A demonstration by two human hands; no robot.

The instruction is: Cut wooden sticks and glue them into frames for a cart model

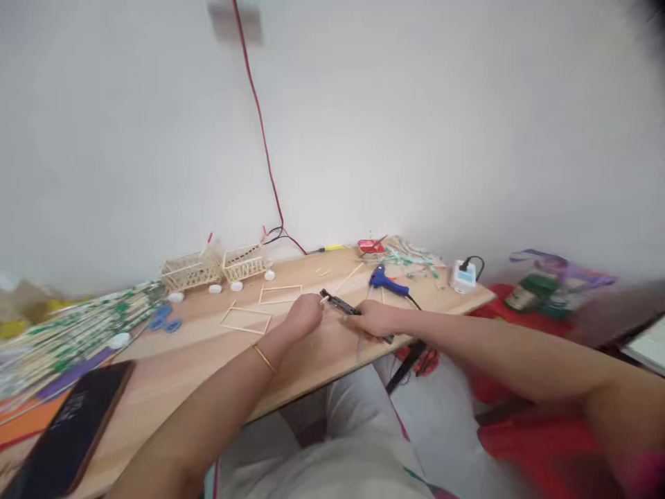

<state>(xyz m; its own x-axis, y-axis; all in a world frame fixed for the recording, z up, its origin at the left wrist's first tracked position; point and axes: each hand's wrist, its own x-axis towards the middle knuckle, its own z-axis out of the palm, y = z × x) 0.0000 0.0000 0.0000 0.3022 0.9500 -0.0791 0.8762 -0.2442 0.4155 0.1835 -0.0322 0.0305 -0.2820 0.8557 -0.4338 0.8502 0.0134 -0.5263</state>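
Observation:
My right hand is closed round a slim black hand tool that points left over the table; its exact kind is unclear. At the tool's tip is my left hand, fingers pinched together, with a small pale stick end showing beside them. Left of this hand lie two thin stick frames, a lower one and an upper one. Just beyond my right hand rests a blue glue gun.
Two small stick-built carts with white wheels stand at the back left. Bundled sticks, blue rings and a phone lie left. A red container, scraps and a white plug adapter sit right.

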